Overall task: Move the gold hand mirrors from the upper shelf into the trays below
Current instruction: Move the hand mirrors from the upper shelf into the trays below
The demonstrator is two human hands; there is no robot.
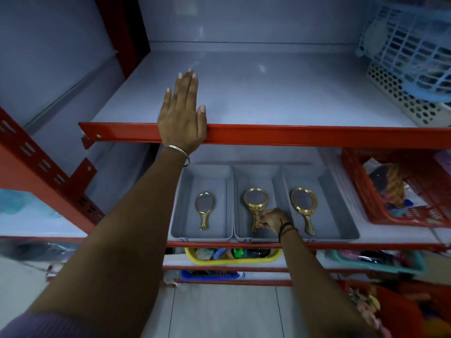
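The upper shelf [268, 93] is a grey surface with a red front rail; the left hand [181, 118] lies flat on it, palm down, fingers extended and together, holding nothing, with the wrist crossing the rail and a thin metal bangle [179, 152] just behind the hand. Below the rail, three grey trays sit side by side, touching along their long walls. The right hand [269, 219] reaches into the middle tray [240, 230], its fingers pinched together on the handle of the middle mirror [255, 203], which lies with its round head pointing away from the grip. Left of the grip, the left tray [175, 230] holds a smaller oval mirror [205, 208] lying flat, handle toward the front. Right of the grip, the right tray [346, 230] holds a third mirror [302, 206], angled slightly; whether a second one lies beneath it cannot be determined. A dark band [286, 228] circles the right wrist.
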